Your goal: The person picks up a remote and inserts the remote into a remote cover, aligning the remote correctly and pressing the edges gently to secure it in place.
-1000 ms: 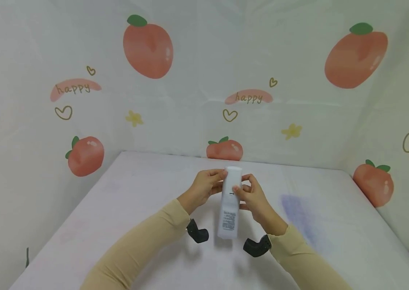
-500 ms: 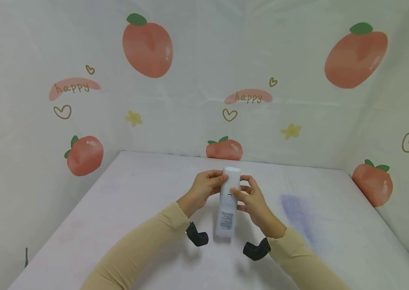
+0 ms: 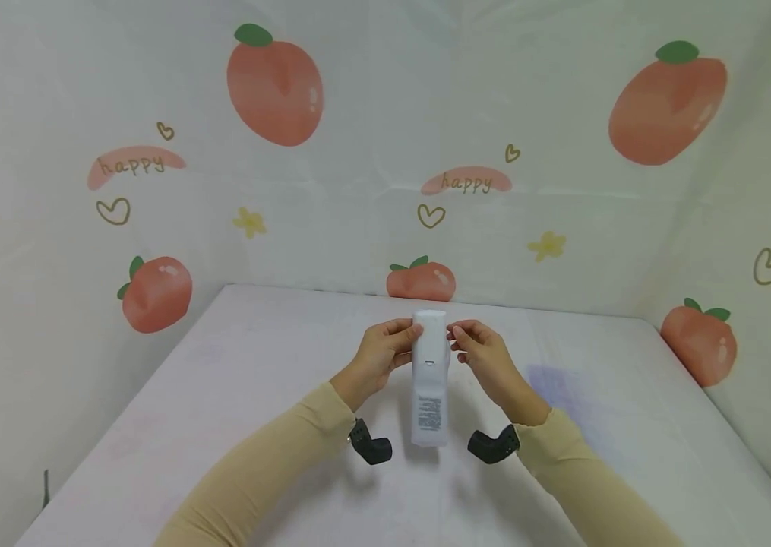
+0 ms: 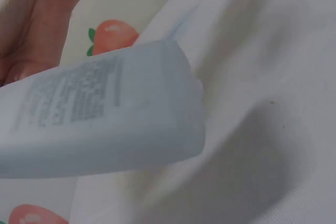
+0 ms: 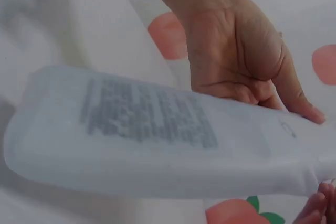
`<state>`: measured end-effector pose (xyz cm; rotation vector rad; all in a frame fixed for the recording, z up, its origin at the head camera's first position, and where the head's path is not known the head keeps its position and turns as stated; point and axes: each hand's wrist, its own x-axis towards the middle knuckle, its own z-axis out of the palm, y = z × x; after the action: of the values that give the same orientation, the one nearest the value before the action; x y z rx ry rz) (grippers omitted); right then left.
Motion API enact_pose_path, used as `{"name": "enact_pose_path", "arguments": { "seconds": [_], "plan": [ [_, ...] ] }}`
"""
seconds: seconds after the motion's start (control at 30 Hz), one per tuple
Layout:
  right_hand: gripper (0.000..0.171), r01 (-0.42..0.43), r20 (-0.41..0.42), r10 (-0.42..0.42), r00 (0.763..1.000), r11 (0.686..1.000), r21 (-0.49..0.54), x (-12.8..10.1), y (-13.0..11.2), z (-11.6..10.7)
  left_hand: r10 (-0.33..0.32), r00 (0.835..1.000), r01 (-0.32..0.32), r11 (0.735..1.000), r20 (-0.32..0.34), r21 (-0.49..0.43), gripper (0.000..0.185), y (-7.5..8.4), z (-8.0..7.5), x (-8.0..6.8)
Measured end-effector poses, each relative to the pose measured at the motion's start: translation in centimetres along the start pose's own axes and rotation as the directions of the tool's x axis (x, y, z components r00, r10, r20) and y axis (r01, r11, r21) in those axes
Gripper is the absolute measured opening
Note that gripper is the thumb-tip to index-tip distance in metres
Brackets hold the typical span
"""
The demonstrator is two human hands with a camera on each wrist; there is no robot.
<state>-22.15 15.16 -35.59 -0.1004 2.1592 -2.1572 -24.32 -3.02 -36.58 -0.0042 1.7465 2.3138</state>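
Observation:
A long white device [image 3: 430, 380], shaped like a remote control, stands upright over the table, its back showing grey print and a small dark mark. My left hand [image 3: 378, 355] grips its upper left side, thumb in front. My right hand [image 3: 488, 355] has its thumb and forefinger pinched at the upper right edge. In the right wrist view, right fingertips [image 5: 314, 207] meet a crease in what looks like a thin translucent cover [image 5: 311, 174] on the device. The left wrist view shows the printed lower end, close over its shadow. The device's front is hidden.
The white-covered table [image 3: 255, 342] has a faint purple patch [image 3: 559, 403] to the right. A white cloth backdrop [image 3: 371, 114] with printed peaches closes off the back and sides. Black wrist cameras [image 3: 370, 444] hang below both forearms.
My right hand has moved its thumb off the device's back and shifted to the upper right edge. The device has turned slightly more upright; the left hand keeps its grip.

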Motion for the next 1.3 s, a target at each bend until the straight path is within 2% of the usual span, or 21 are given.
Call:
{"name": "enact_pose_path", "arguments": {
  "seconds": [0.2,0.37,0.47,0.6,0.7,0.77,0.87,0.97,1.07,1.17,1.3],
  "plan": [
    [0.024,-0.07,0.15,0.066,0.987,0.997,0.023,0.3,0.5,-0.6,0.005,1.0,-0.006,1.0,0.022,0.008,0.034,-0.2,-0.1,-0.1],
    [0.015,-0.163,0.216,0.14,0.966,0.982,0.092,0.5,0.8,-1.1,0.019,1.0,-0.019,1.0,0.021,-0.001,0.031,-0.3,0.0,-0.2],
    [0.014,-0.227,0.237,0.183,0.954,0.959,0.17,0.5,0.9,-1.4,0.028,0.999,-0.028,1.0,0.024,0.008,0.03,-0.3,0.1,-0.3],
    [0.017,-0.315,0.27,0.239,0.933,0.903,0.291,0.4,1.0,-1.4,0.042,0.999,-0.043,0.999,0.031,0.019,0.029,-0.4,0.3,-0.3],
    [0.019,-0.358,0.303,0.26,0.917,0.87,0.339,0.3,1.0,-1.5,0.049,0.998,-0.05,0.999,0.035,0.02,0.028,-0.4,0.4,-0.3],
    [0.022,-0.373,0.327,0.263,0.908,0.863,0.341,0.3,1.0,-1.6,0.05,0.998,-0.051,0.998,0.039,0.023,0.027,-0.4,0.5,-0.4],
    [0.029,-0.366,0.363,0.249,0.898,0.88,0.302,0.2,0.9,-1.8,0.042,0.998,-0.043,0.998,0.038,0.034,0.027,-0.5,0.5,-0.4],
    [0.033,-0.323,0.388,0.223,0.894,0.922,0.214,0.3,0.9,-1.9,0.026,0.999,-0.028,0.998,0.036,0.055,0.027,-0.6,0.5,-0.5],
    [0.031,-0.265,0.391,0.2,0.898,0.957,0.118,0.3,0.8,-1.8,0.025,0.999,-0.028,0.996,0.04,0.084,0.028,-0.9,0.5,-0.5],
    [0.027,-0.235,0.366,0.204,0.908,0.971,0.044,0.2,0.9,-1.4,0.033,0.998,-0.039,0.992,0.046,0.121,0.03,-1.2,0.6,-0.4],
    [0.026,-0.246,0.277,0.235,0.932,0.969,0.004,0.0,0.8,-0.9,0.04,0.998,-0.046,0.985,0.042,0.166,0.03,-1.6,0.5,-0.4]
  ]
}}
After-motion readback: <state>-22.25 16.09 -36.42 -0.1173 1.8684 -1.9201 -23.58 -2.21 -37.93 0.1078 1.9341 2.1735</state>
